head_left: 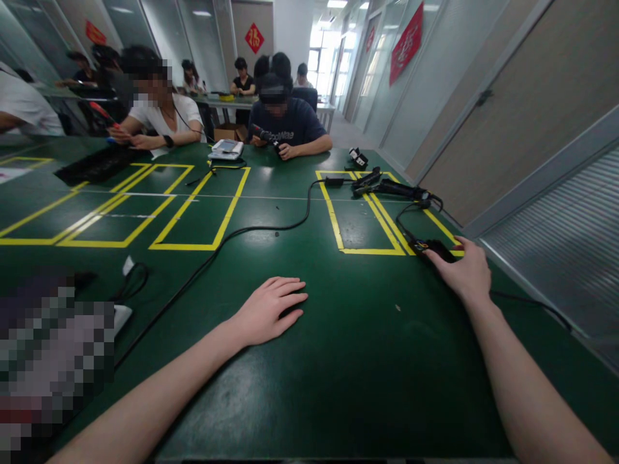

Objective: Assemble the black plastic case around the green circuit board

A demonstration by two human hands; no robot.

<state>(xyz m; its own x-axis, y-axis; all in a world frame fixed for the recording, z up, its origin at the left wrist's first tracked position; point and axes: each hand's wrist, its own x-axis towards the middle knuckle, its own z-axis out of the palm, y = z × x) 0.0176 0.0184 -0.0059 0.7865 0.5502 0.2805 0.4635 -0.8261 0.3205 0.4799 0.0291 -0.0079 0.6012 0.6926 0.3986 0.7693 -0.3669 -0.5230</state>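
Note:
My left hand (271, 310) lies palm down on the green table (348, 361), its fingers spread and nothing held. At the right, my right hand (464, 267) has its thumb and fingers around the near end of a flat black device (439, 250). Part of that device is hidden by the hand. A black cable runs from the device toward a black tool-like object (396, 188) lying farther back, over yellow tape outlines (372, 251).
A long black cable (251, 229) crosses the table from near left to an inline box (333, 182). A white device (226, 149) and a black-and-white item (358, 157) sit at the far side. Two people (285, 122) work opposite; a pixelated area covers the left edge.

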